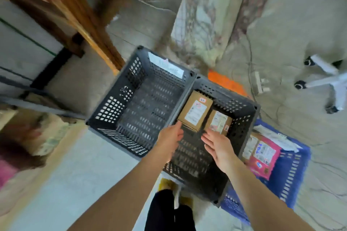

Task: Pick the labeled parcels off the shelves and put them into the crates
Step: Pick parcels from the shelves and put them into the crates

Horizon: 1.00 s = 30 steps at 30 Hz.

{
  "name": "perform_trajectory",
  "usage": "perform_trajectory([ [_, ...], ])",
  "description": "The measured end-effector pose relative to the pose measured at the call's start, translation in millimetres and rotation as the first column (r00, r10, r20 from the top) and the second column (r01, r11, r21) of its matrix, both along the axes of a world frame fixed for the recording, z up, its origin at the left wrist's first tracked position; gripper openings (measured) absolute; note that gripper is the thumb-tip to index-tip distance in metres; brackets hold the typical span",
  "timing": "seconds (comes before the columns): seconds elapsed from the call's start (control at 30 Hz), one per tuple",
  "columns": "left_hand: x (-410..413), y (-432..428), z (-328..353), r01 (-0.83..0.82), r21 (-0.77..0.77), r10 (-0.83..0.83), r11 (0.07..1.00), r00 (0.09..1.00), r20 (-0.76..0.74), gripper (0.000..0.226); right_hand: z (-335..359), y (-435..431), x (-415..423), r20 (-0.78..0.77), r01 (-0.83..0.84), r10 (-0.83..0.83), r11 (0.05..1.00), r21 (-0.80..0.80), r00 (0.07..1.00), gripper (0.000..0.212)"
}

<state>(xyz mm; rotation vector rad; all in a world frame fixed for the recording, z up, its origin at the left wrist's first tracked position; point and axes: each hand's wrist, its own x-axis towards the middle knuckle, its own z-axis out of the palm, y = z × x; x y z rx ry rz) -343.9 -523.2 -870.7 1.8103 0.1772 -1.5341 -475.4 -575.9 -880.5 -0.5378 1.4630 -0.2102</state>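
Pale floor carried our crates. Both our left hand [170,138] and right hand [217,145] hung released above the right dark crate [242,137]; two brown parcels [195,111] lay just beyond the fingertips, long axes pointing away.

Single head-worn wide-angle view, looking steeply down past both forearms onto floor; grey crates [142,103] sitting close below, centre frame; edges bending and blurring; no second view sharing scene.

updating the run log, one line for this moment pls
hands: left, right open, empty | right grey crate: two parcels | left grey crate: none
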Motion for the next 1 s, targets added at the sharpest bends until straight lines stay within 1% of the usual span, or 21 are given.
perform_trajectory([
  [0.07, 20, 18, 56, -0.081, -0.038, 0.081, 0.996, 0.997, 0.008, 0.032, 52, 6, 21, 0.043, -0.080, 0.082, 0.996, -0.046, 0.996, 0.044],
  [0.17, 46, 56, 135, -0.161, -0.120, 0.171, 0.980, 0.982, 0.081, 0.024, 134, 20, 60, 0.103, -0.234, 0.250, 0.961, -0.146, 0.963, 0.038],
  [0.27, 70, 100, 209, -0.266, -0.213, 0.305, 0.940, 0.936, 0.176, 0.025, 210, 45, 98, 0.182, -0.367, 0.416, 0.895, -0.254, 0.891, 0.039],
  [0.37, 90, 153, 270, -0.382, -0.328, 0.469, 0.864, 0.847, 0.250, 0.022, 275, 80, 133, 0.237, -0.465, 0.557, 0.813, -0.351, 0.796, 0.036],
  [0.43, 100, 191, 307, -0.433, -0.409, 0.568, 0.803, 0.765, 0.305, 0.021, 310, 105, 156, 0.270, -0.509, 0.640, 0.751, -0.421, 0.720, 0.035],
  [0.5, 110, 231, 341, -0.482, -0.471, 0.655, 0.739, 0.676, 0.336, 0.017, 341, 133, 177, 0.290, -0.544, 0.719, 0.678, -0.494, 0.632, 0.038],
  [0.6, 123, 291, 387, -0.542, -0.543, 0.759, 0.642, 0.549, 0.349, 0.017, 384, 177, 206, 0.294, -0.568, 0.803, 0.580, -0.584, 0.518, 0.026],
  [0.67, 131, 333, 415, -0.554, -0.579, 0.800, 0.598, 0.463, 0.382, 0.018, 411, 207, 228, 0.293, -0.572, 0.844, 0.523, -0.631, 0.449, 0.020],
  [0.73, 139, 373, 441, -0.554, -0.623, 0.833, 0.553, 0.381, 0.400, 0.021, 437, 240, 247, 0.300, -0.560, 0.880, 0.467, -0.684, 0.368, 0.021],
  [0.8, 149, 411, 464, -0.546, -0.670, 0.864, 0.504, 0.312, 0.396, 0.029, 462, 272, 266, 0.302, -0.527, 0.909, 0.414, -0.743, 0.288, 0.026],
  [0.87, 158, 446, 486, -0.531, -0.698, 0.877, 0.480, 0.261, 0.404, 0.031, 486, 302, 282, 0.313, -0.477, 0.917, 0.396, -0.785, 0.246, 0.030],
  [1.0, 179, 497, 523, -0.473, -0.731, 0.866, 0.492, 0.175, 0.469, 0.039, 529, 349, 309, 0.319, -0.389, 0.928, 0.371, -0.843, 0.192, 0.032],
])
